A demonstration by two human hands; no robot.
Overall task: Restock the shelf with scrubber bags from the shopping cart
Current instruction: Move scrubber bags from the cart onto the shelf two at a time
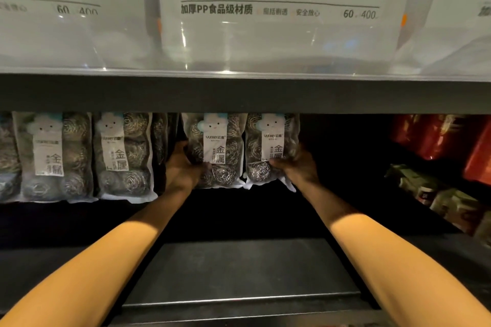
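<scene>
Clear scrubber bag w/ steel-wool balls, upright in dark shelf, 2nd bag just beside, right

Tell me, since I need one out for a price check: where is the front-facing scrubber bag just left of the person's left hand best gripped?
Probably pinch the flat sealed bottom edge of that scrubber bag, coming from the front and low. Its top sits under the upper shelf, and neighbouring bags crowd both sides.
</scene>
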